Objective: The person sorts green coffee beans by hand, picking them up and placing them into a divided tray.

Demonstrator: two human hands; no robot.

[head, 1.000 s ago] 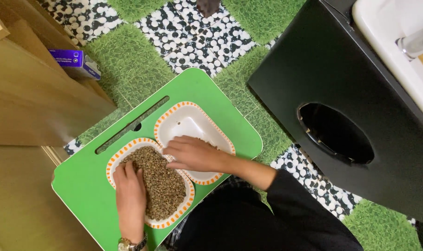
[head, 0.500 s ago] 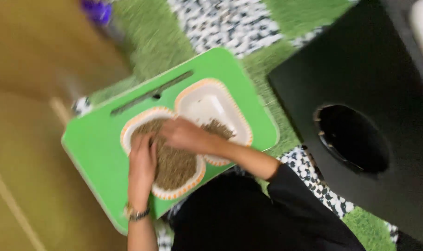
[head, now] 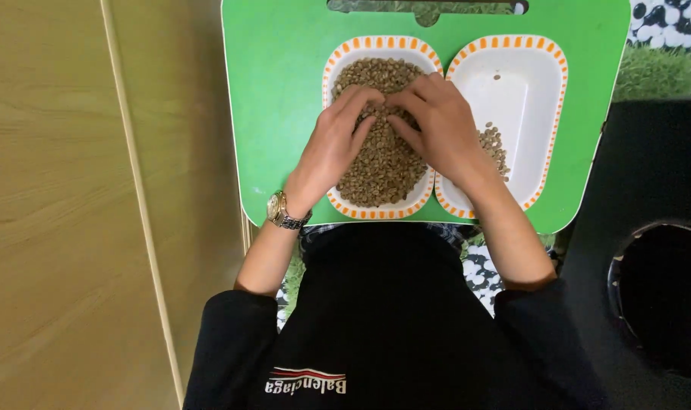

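A green lap tray [head: 277,114] carries two white rectangular dishes with orange-dashed rims. The left dish [head: 338,62] is heaped with small brownish-green beans [head: 383,163]. The right dish [head: 539,106] holds only a few of the same beans [head: 496,146] near its left side. My left hand [head: 334,144], with a metal wristwatch [head: 283,212], rests palm down on the heap, fingers bent into the beans. My right hand [head: 437,125] also lies over the left dish, fingertips meeting the left hand's in the heap. Whether either hand pinches a bean is hidden.
A wooden panel [head: 64,205] fills the left side. A black box with a round hole [head: 661,296] stands at the right. Green turf and black-and-white pebble floor tiles [head: 668,45] show at the top right. My black top covers the bottom middle.
The view has swung so the tray now lies square at the top. My right hand has moved from the right dish onto the bean heap, beside my left hand.
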